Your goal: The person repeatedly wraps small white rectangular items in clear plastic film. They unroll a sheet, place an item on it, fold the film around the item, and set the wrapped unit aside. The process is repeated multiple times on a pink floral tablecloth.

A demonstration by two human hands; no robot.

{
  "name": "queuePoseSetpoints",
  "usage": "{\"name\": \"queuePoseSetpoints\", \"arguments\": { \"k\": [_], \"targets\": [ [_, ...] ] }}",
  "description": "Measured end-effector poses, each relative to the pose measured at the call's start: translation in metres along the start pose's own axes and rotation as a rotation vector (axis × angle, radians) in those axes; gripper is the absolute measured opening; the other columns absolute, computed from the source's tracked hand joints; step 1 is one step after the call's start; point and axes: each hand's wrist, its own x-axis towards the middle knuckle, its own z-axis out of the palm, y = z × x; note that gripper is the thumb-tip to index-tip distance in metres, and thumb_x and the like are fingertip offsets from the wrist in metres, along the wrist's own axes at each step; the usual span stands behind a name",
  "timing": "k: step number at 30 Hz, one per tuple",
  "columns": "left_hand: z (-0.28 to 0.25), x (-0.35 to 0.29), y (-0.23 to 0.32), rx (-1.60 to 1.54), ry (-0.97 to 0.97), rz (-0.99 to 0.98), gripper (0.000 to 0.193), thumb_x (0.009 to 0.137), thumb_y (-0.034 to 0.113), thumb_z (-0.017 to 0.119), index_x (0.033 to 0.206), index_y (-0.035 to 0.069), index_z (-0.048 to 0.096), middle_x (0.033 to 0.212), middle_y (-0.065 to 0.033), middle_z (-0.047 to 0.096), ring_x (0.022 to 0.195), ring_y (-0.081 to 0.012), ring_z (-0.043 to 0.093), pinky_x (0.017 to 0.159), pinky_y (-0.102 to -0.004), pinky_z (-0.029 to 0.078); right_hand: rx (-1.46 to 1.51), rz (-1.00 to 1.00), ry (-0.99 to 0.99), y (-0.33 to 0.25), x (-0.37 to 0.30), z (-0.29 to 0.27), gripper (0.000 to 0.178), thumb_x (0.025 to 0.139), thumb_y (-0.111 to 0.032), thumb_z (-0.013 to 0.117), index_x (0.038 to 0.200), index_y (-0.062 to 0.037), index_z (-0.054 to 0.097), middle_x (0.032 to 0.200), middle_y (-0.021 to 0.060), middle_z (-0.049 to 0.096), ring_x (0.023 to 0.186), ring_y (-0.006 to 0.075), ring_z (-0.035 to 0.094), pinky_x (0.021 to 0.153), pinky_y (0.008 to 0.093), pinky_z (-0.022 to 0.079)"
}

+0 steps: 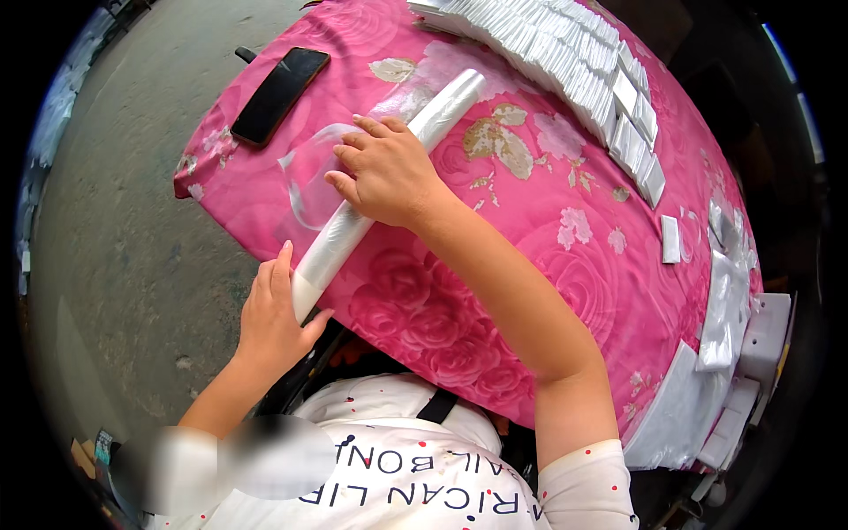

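Note:
A roll of clear plastic film (pixel 340 242) lies slantwise across a table with a pink flowered cloth. My left hand (pixel 276 305) grips the near end of the roll, fingers along one side and thumb on the other. Over the middle of the roll lies my right hand (pixel 386 172), palm down, its fingers stretched out to the left across the film. A loose sheet of clear film (pixel 305 168) spreads on the cloth left of the roll. My right palm hides part of the roll.
A black phone (pixel 281 95) lies at the table's left edge. Rows of folded white packets (pixel 548 53) line the far right side, with one single packet (pixel 670 239) apart. Clear plastic bags (pixel 680 411) and white boxes (pixel 765 336) are at the right edge. Concrete floor (pixel 132 203) shows at left.

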Motion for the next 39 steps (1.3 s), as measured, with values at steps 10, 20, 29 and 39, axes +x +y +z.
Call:
{"name": "queuePoseSetpoints", "arguments": {
  "k": [10,20,29,39],
  "targets": [
    [-0.001,0.001,0.021,-1.156,-0.522,-0.338,0.051,0.075,0.011,0.07,0.118,-0.002,0.047,0.1,-0.0117,0.06,0.087,-0.0189,0.062,0.078,-0.0315,0.05,0.782,0.753,0.699,-0.024,-0.042,0.008,0.076,0.08,-0.016,0.059,0.14,0.0023,0.015,0.142,0.03,0.016,0.131,0.0362,0.028,0.108,0.045,0.019],
    [0.038,-0.005,0.059,-2.314,-1.121,-0.182,0.069,0.072,0.029,0.07,0.123,-0.005,0.04,0.083,-0.0082,0.054,0.063,-0.0142,0.056,0.052,-0.0276,0.046,1.781,0.576,0.346,-0.039,-0.104,-0.08,0.079,0.075,-0.057,0.065,0.122,0.0021,0.042,0.102,0.0121,0.06,0.093,0.0178,0.059,0.078,0.0305,0.051],
    [0.032,-0.003,0.077,-1.897,-0.881,-0.152,0.066,0.066,0.02,0.077,0.119,-0.003,0.044,0.075,-0.0047,0.052,0.06,-0.0137,0.055,0.052,-0.0277,0.047,1.693,0.647,0.184,-0.055,-0.16,-0.09,0.043,0.071,-0.005,0.075,0.11,0.0007,0.056,0.072,-0.0028,0.057,0.063,0.0043,0.053,0.055,0.0197,0.044],
    [0.03,-0.008,0.093,-1.929,-1.22,-0.032,0.066,0.067,0.029,0.077,0.117,0.0,0.045,0.077,-0.0063,0.052,0.064,-0.0152,0.055,0.055,-0.0279,0.046,1.721,0.426,0.212,-0.064,-0.172,-0.109,0.043,0.069,-0.001,0.074,0.11,-0.0015,0.06,0.085,0.0002,0.064,0.077,0.0045,0.057,0.067,0.0221,0.048]
  ]
}}
